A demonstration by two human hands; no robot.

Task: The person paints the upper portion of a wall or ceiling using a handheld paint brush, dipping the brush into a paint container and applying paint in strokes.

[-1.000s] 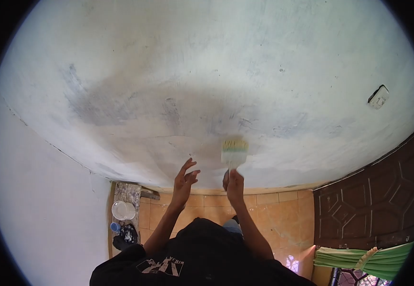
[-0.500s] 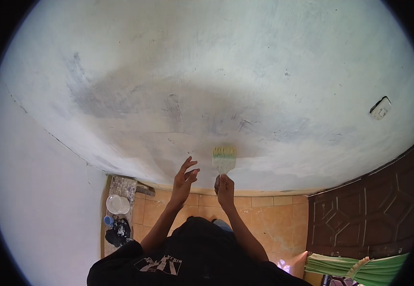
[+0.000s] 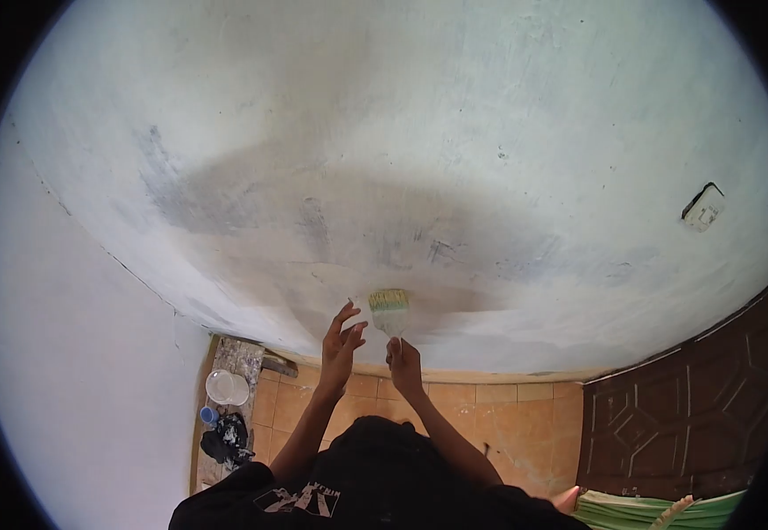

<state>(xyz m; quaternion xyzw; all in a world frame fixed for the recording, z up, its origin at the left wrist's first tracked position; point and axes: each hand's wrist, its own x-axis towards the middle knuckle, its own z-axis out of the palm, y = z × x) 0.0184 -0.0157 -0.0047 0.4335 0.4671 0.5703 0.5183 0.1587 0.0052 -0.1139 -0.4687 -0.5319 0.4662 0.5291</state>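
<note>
My right hand (image 3: 404, 364) is closed around the handle of a wide paintbrush (image 3: 390, 311), its bristles pointing up and coloured yellow and green. The brush overlaps the lower part of a whitish wall (image 3: 508, 106) that carries grey smudges and scuffs. To the left of the brush, my left hand (image 3: 340, 344) is raised with its fingers apart and holds nothing. Its fingertips are near the side of the bristles.
A paint-stained bench (image 3: 241, 355) at the lower left holds a white tub (image 3: 222, 387), a blue cup (image 3: 210, 414) and a black plastic bag (image 3: 228, 438). A switch plate (image 3: 704, 208) is on the wall. A dark panelled door (image 3: 658, 406) and green cloth (image 3: 667, 512) are at right, over orange tiles (image 3: 525, 433).
The brush and my right hand have shifted left and slightly down in view, closer to my left hand. The brush has tilted a little, and the whole view has shifted.
</note>
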